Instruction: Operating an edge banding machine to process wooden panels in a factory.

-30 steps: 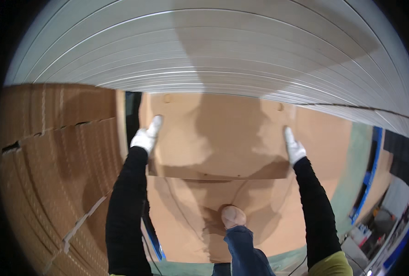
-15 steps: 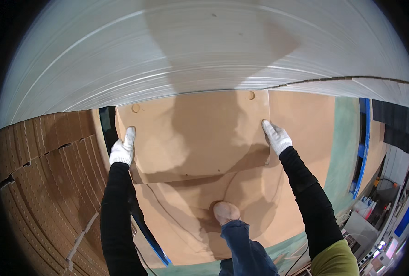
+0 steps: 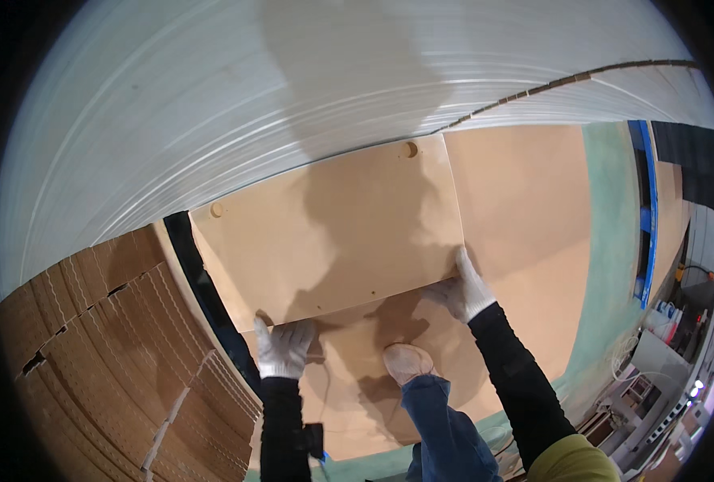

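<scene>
A flat tan panel [image 3: 349, 225] with two round recesses near its far edge lies against the stack of white sheets [image 3: 357, 48]. My left hand [image 3: 283, 349], in a white glove, is at the panel's near left corner, thumb and fingers apart against the edge. At the near right corner is my gloved right hand [image 3: 468, 291]; its thumb lies along the right side and its fingers stretch along the near edge. Both hands touch the panel without closing round it. The undersides of the fingers are hidden.
Brown corrugated stacks [image 3: 124, 353] stand at the left. Beneath the panel is a larger tan sheet [image 3: 525, 209] with a green border [image 3: 614, 193]. My bare foot [image 3: 409, 361] rests on it. A blue frame [image 3: 651, 209] and cluttered equipment [image 3: 654, 345] lie to the right.
Both hands have left the panel's sides and come nearer to me, to its near corners. The panel and stack appear tilted, as my view has turned.
</scene>
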Motion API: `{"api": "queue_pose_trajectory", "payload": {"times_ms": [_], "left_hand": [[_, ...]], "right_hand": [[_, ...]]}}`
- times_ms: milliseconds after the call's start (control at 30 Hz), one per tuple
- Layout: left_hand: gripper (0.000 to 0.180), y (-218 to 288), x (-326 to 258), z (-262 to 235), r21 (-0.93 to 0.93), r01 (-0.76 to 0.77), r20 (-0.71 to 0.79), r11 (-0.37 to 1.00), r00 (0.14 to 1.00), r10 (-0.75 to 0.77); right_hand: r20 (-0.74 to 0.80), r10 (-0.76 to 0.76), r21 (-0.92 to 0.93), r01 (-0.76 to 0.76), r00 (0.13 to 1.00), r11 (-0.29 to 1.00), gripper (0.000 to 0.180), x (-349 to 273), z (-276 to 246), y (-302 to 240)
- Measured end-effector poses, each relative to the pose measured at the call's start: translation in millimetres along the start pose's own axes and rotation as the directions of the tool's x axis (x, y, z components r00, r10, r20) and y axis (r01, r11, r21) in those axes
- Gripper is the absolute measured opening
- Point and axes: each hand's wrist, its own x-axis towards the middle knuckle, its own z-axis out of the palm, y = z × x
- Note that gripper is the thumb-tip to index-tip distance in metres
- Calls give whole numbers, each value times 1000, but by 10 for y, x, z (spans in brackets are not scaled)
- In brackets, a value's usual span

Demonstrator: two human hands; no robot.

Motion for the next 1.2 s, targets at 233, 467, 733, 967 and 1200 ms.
{"api": "queue_pose_trajectory", "payload": {"times_ms": [233, 467, 733, 967, 1200], "left_hand": [[66, -65, 150, 529, -13, -212, 25, 977, 977, 212], [58, -43, 200, 478, 45, -207, 43, 977, 978, 205], [78, 559, 154, 188, 516, -437, -175, 737, 788, 590], [78, 1083, 295, 344, 997, -76, 52, 22, 835, 548], [69, 1018, 236, 472, 996, -61, 89, -66, 756, 648]], "right_hand": [[279, -280, 74, 270, 919, 960, 65, 32, 131, 44], [316, -286, 5, 300, 905, 954, 74, 87, 121, -26], [109, -532, -694, 447, 840, 564, 70, -52, -18, -374], [249, -642, -805, 523, 726, 280, 72, 266, 124, -441], [203, -684, -696, 595, 701, 403, 66, 121, 319, -354]]}}
